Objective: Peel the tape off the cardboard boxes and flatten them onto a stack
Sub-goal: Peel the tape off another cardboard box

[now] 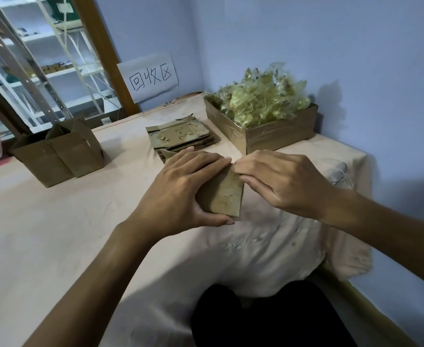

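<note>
A small brown cardboard box is held above the cloth-covered table, near its middle. My left hand grips it, fingers over the top and thumb under the near edge. My right hand pinches at the box's top right corner; whether tape is between its fingers cannot be seen. Behind the hands lies a stack of flattened boxes. Two unflattened boxes stand at the left of the table.
An open cardboard box heaped with crumpled clear tape sits at the back right by the blue wall. A paper sign hangs on the wall. White shelving stands beyond the table at left. The table edge drops off at right.
</note>
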